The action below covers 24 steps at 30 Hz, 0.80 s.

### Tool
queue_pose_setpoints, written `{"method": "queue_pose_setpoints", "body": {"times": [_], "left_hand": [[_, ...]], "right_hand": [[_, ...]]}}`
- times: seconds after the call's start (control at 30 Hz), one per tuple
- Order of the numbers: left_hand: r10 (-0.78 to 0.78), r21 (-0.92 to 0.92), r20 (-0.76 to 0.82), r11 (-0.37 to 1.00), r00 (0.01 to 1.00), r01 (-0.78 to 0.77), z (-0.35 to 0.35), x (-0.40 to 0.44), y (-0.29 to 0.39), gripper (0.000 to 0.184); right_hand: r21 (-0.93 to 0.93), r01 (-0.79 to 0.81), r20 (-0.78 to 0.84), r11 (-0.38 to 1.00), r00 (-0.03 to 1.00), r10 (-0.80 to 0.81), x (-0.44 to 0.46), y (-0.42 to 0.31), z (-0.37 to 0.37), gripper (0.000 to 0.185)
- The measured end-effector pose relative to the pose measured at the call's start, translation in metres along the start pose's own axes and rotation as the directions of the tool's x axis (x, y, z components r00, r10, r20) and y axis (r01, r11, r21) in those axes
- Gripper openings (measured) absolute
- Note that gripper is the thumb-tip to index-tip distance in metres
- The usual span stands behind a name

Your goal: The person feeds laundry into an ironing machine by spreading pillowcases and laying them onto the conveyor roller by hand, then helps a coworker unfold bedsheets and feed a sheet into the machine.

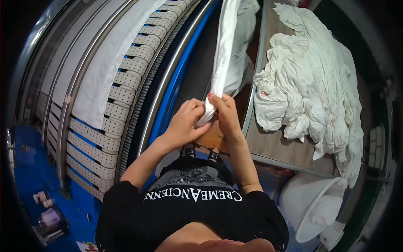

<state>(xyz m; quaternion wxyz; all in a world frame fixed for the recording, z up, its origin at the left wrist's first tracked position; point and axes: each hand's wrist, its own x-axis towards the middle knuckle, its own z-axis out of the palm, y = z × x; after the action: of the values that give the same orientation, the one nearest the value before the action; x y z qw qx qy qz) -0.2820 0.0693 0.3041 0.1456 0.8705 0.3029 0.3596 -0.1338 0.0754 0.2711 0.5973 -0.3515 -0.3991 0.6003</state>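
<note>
A white sheet stretches away from me in a long gathered strip, its near end bunched between my two hands. My left hand is closed, with its fingers curled around the left side of the bunched end. On the right side, my right hand pinches the same cloth, thumb on top. Part of the cloth is hidden inside the fingers. Beyond my hands, the rest of the sheet hangs in loose folds beside a grey-topped table.
To the left is a machine with perforated belts, metal rails and white cloth lying on it. A heap of crumpled white linen covers much of the table at right. A white bin holding cloth stands below it.
</note>
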Motion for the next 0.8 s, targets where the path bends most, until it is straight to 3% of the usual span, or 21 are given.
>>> {"method": "queue_pose_setpoints", "body": {"times": [0.03,0.07,0.1,0.13,0.17,0.2,0.23,0.27,0.3,0.37,0.43,0.47,0.53,0.57,0.6,0.63,0.67,0.7,0.73,0.77,0.8], "left_hand": [[-0.180,-0.101,0.109,0.976,0.978,0.191,0.000,-0.004,-0.007,0.020],[-0.349,-0.288,0.233,0.867,0.908,0.407,-0.001,-0.008,-0.012,0.021],[-0.471,-0.423,0.384,0.675,0.794,0.605,-0.006,-0.009,-0.013,0.021],[-0.512,-0.508,0.464,0.515,0.723,0.691,-0.012,-0.010,-0.021,0.024],[-0.573,-0.610,0.460,0.352,0.679,0.710,-0.025,-0.008,-0.025,0.027],[-0.422,-0.863,0.348,0.204,0.837,0.462,-0.042,0.001,-0.020,0.027],[-0.617,-0.887,0.276,0.132,0.737,0.443,-0.059,0.008,-0.005,0.025],[-0.657,-0.931,0.212,0.088,0.724,0.353,-0.062,-0.002,-0.028,0.015],[-0.613,-0.943,0.188,0.106,0.767,0.315,-0.073,0.006,-0.011,0.010],[-0.545,-0.961,0.104,0.160,0.832,0.225,-0.087,0.012,0.008,0.015],[-0.383,-0.802,-0.115,0.580,0.916,0.142,-0.101,0.015,0.012,0.022],[-0.259,-0.833,-0.127,0.552,0.958,0.039,-0.112,0.011,0.002,0.024],[-0.012,-0.529,-0.345,0.829,0.939,-0.183,-0.138,0.007,0.001,0.020],[0.101,-0.329,-0.398,0.912,0.912,-0.244,-0.144,0.015,0.006,0.019],[0.214,-0.114,-0.437,0.950,0.873,-0.290,-0.149,0.021,0.011,0.019],[0.228,-0.111,-0.448,0.945,0.864,-0.307,-0.154,0.026,0.010,0.019],[-0.214,-0.248,-0.303,0.959,0.929,0.140,-0.159,0.028,0.009,0.023],[-0.615,-0.307,-0.105,0.768,0.782,0.563,-0.167,0.029,0.003,0.028],[-0.506,0.077,0.064,0.862,0.860,0.501,-0.174,0.026,-0.019,0.029],[-0.555,0.032,0.110,0.831,0.825,0.555,-0.166,0.015,-0.036,0.029],[-0.597,-0.011,0.160,0.795,0.786,0.606,-0.152,0.001,-0.059,0.030]], "right_hand": [[0.057,0.009,-0.002,0.998,1.000,-0.008,0.001,-0.001,0.010,0.022],[0.120,0.004,-0.007,0.993,1.000,-0.003,-0.001,0.000,0.022,0.022],[0.150,-0.024,0.044,0.988,0.999,0.018,-0.001,0.003,0.027,0.020],[0.264,0.018,0.035,0.964,0.999,-0.028,-0.006,0.005,0.037,0.020],[0.372,0.073,0.022,0.926,0.996,-0.088,-0.008,0.005,0.043,0.021],[0.361,0.120,0.171,0.925,0.966,-0.192,-0.007,0.008,0.040,0.029],[0.069,0.386,0.121,0.920,0.912,-0.392,-0.011,0.015,0.041,0.037],[-0.236,0.591,0.147,0.772,0.807,-0.573,-0.017,0.021,0.043,0.045],[-0.609,0.648,0.173,0.458,0.672,-0.720,-0.028,0.020,0.045,0.062],[-0.750,0.535,0.101,0.389,0.674,-0.732,-0.019,0.043,0.042,0.074],[-0.815,0.367,-0.005,0.448,0.769,-0.639,0.033,0.088,-0.004,0.046],[-0.813,0.289,-0.062,0.505,0.820,-0.569,0.057,0.117,-0.039,0.034],[-0.866,0.085,-0.130,0.492,0.913,-0.386,0.066,0.123,-0.077,0.024],[-0.890,0.101,-0.065,0.445,0.937,-0.343,0.062,0.119,-0.089,0.024],[-0.913,0.121,0.004,0.389,0.957,-0.289,0.047,0.112,-0.097,0.024],[-0.922,0.131,0.024,0.365,0.959,-0.283,0.030,0.109,-0.103,0.025],[-0.931,0.142,0.049,0.337,0.962,-0.269,0.007,0.109,-0.108,0.025],[-0.933,0.176,0.112,0.313,0.971,-0.213,-0.015,0.117,-0.120,0.026],[-0.967,0.189,0.153,0.171,0.967,-0.203,-0.037,0.150,-0.142,0.027],[-0.982,0.060,0.064,0.180,0.998,0.019,-0.062,0.152,-0.143,0.026],[-0.954,0.108,0.103,0.280,0.994,-0.033,-0.089,0.156,-0.143,0.024]]}}
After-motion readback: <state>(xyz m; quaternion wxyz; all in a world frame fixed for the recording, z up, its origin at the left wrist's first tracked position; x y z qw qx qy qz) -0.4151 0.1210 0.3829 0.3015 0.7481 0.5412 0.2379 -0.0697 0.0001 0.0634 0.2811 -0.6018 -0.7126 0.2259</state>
